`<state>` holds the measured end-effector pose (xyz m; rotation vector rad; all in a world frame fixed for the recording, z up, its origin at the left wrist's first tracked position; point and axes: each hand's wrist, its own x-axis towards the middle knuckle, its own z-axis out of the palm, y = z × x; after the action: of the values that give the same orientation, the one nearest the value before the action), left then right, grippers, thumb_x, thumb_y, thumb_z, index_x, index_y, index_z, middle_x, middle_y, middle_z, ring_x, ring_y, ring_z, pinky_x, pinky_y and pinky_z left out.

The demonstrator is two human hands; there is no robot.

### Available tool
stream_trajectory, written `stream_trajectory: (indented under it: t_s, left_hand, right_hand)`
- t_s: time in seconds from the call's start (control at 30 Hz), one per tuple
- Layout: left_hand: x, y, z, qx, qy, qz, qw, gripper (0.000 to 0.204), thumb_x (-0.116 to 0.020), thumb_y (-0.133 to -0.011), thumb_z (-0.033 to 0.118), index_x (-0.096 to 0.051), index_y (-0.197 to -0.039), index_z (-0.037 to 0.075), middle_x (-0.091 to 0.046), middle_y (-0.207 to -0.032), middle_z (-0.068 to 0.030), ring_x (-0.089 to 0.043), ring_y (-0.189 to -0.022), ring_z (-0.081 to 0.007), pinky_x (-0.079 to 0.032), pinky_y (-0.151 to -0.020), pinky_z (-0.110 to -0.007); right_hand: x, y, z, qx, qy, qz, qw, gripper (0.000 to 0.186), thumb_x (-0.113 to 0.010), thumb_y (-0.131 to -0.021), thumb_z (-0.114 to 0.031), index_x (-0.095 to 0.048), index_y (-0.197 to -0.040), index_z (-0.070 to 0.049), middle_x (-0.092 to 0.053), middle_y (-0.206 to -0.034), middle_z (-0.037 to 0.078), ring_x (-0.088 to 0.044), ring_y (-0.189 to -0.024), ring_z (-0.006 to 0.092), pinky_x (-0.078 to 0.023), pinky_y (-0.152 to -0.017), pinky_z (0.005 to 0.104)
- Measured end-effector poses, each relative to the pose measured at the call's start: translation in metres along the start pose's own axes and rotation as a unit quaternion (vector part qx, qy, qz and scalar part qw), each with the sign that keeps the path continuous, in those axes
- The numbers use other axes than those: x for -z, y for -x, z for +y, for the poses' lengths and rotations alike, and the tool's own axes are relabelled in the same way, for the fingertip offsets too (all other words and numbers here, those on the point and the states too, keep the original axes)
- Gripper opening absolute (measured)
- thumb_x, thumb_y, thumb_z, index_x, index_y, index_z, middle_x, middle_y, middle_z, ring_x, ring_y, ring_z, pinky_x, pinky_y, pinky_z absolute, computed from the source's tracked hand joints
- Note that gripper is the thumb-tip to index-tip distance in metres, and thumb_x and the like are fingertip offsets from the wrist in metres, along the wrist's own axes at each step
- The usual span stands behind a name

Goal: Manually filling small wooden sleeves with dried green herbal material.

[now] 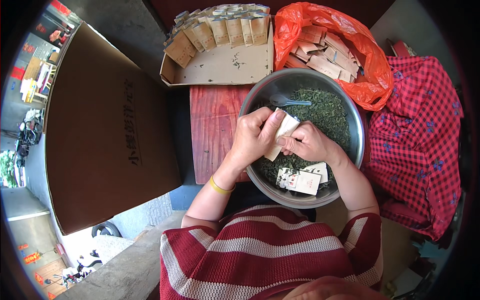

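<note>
Over a wide metal bowl, both my hands are closed on one small pale paper packet, held at a slant. My left hand grips its upper left side, the thumb pressed near the top end. From the right, my right hand pinches the packet with its thumb across the front. Dried dark green leaves, like loose tea, fill the bowl. A clear plastic spoon lies on them beyond my hands. Nearer me, paper packets rest on the leaves, with a few leaf bits on top.
Behind the bowl, a shallow cardboard tray holds rows of upright packets. An orange-red plastic bag contains flat paper packets. A red wooden table and large cardboard box stand left; red checked cloth hangs right.
</note>
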<state>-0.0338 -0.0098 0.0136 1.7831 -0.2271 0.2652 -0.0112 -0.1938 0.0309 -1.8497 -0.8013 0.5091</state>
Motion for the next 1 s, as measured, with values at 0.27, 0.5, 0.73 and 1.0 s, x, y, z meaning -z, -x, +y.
stream_trajectory:
  t_s: [0.27,0.5,0.73,1.0]
  left_hand:
    - [0.000,-0.001,-0.005,-0.051,0.013,0.013,0.999,0.026,-0.068,-0.094,0.016,-0.064,-0.113,-0.002,-0.068,-0.100,-0.0083,-0.064,-0.083,-0.0117,-0.052,-0.075,-0.026]
    - [0.001,-0.006,-0.002,-0.018,0.033,-0.112,0.993,0.029,-0.068,-0.095,0.019,-0.064,-0.114,-0.002,-0.066,-0.096,-0.0069,-0.060,-0.088,-0.0110,-0.051,-0.077,-0.028]
    - [0.004,-0.002,-0.009,0.055,0.152,-0.040,0.986,0.026,-0.056,-0.102,0.019,-0.063,-0.113,-0.003,-0.065,-0.087,-0.0022,-0.055,-0.083,-0.0077,-0.048,-0.075,-0.026]
    - [0.001,-0.003,-0.012,0.045,0.172,-0.073,0.981,0.026,-0.054,-0.103,0.019,-0.062,-0.113,-0.004,-0.064,-0.094,-0.0014,-0.055,-0.085,-0.0086,-0.049,-0.075,-0.027]
  right_hand:
    - [0.013,-0.002,0.003,0.081,0.115,0.178,0.974,0.021,-0.067,-0.091,-0.021,-0.069,-0.080,-0.002,-0.066,-0.072,0.016,-0.067,-0.068,0.0336,-0.052,-0.061,0.0397]
    - [0.007,-0.004,0.006,0.133,0.263,0.152,0.943,0.015,-0.072,-0.081,-0.011,-0.061,-0.075,-0.005,-0.067,-0.074,0.012,-0.067,-0.069,0.0313,-0.052,-0.063,0.0389]
    - [0.016,-0.001,-0.010,0.090,0.169,0.232,0.954,0.017,-0.073,-0.085,-0.015,-0.062,-0.080,-0.003,-0.068,-0.076,0.008,-0.068,-0.067,0.0223,-0.053,-0.063,0.0359]
    - [0.021,-0.004,0.003,0.057,0.141,0.173,0.973,0.027,-0.071,-0.091,-0.022,-0.065,-0.099,0.003,-0.065,-0.092,0.012,-0.065,-0.082,0.0185,-0.051,-0.075,0.0310]
